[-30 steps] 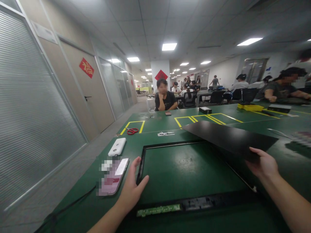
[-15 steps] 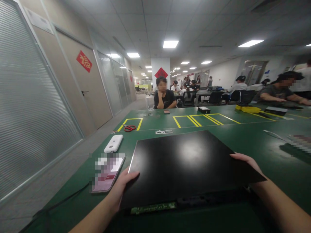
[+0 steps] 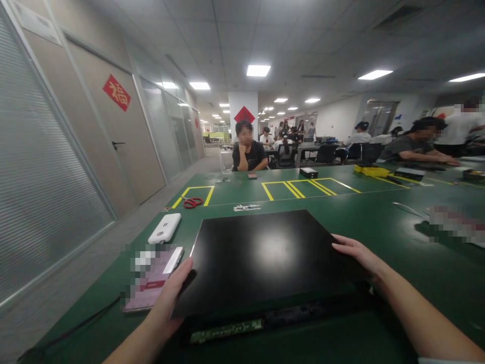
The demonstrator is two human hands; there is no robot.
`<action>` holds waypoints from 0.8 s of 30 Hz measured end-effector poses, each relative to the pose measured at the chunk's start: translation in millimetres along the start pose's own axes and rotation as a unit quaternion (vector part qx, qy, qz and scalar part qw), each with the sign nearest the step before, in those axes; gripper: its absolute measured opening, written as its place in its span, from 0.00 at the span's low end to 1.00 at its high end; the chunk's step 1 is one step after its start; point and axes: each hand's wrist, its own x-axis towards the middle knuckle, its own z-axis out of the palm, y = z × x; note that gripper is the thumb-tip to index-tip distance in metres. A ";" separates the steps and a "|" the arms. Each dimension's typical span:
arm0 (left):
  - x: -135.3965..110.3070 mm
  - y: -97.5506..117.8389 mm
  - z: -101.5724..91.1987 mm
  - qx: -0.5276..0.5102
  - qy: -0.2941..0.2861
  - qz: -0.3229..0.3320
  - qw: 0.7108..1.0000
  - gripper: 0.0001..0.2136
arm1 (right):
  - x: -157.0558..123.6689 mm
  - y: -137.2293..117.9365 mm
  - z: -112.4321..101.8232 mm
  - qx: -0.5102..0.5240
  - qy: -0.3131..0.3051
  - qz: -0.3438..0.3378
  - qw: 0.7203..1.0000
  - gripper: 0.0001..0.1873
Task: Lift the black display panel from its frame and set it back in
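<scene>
Black and glossy, the panel point(image 3: 265, 258) sits low over my desk point(image 3: 379, 222); left hand point(image 3: 169, 298) grip clamped on its near-left corner, right hand point(image 3: 358, 255) grip clamped on its right edge.

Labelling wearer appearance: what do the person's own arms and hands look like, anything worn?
Left hand and right hand are bare: no gloves, rings or watch visible. Left forearm and right forearm bare too. A pale strip at the bottom right may be a sleeve.

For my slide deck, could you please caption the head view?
The left hand and right hand grip a black panel over a table, beside a phone.
</scene>
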 end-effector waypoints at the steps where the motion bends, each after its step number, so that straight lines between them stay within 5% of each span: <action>1: 0.7 0.8 0.3 -0.010 0.001 -0.007 1.000 0.26 | 0.6 1.5 0.2 -0.001 -0.011 0.003 1.000 0.21; 8: -2.1 14.2 5.2 -0.056 0.030 0.022 0.998 0.22 | 10.0 12.2 -1.2 -0.072 -0.020 -0.076 0.994 0.23; 15: 2.6 9.2 -0.2 -0.039 0.007 0.054 0.998 0.23 | 13.8 9.3 -9.9 -0.117 0.127 -0.106 0.979 0.30; 24: 15.2 -10.8 -2.1 -0.021 0.022 0.026 0.999 0.21 | 12.6 1.7 -7.9 -0.216 0.198 -0.096 0.951 0.28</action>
